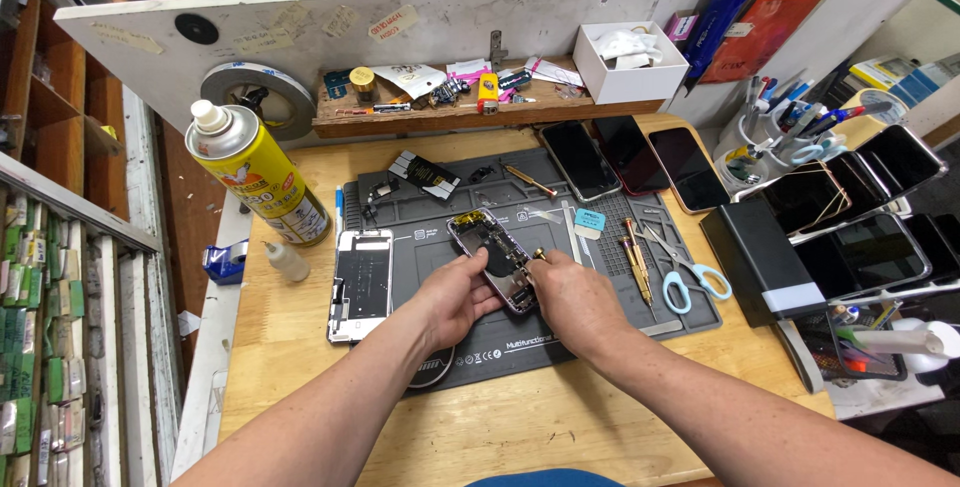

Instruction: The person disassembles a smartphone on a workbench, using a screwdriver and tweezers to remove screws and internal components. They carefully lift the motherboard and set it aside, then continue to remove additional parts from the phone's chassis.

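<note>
On the grey rubbery work mat (600,287) in the middle of the wooden tabletop (300,347), an opened phone body (495,257) lies tilted, its metal frame and dark insides showing. The left hand (455,297) has a narrow grip on its near left edge, fingers curled on the frame. The right hand (575,297) pinches at its right edge; whether the fingertips hold a small part cannot be told.

Just left of the hands, a detached phone screen (360,282) lies flat, half off the mat. Further left stand a small white squeeze bottle (285,260) and a tall yellow spray can (260,177). To the right on the mat lie slim screwdrivers (635,257) and blue-handled scissors (690,282), near the right hand. At the far right edge, three dark glossy phones (630,157) lie side by side. A black box (755,252) stands at the right.
</note>
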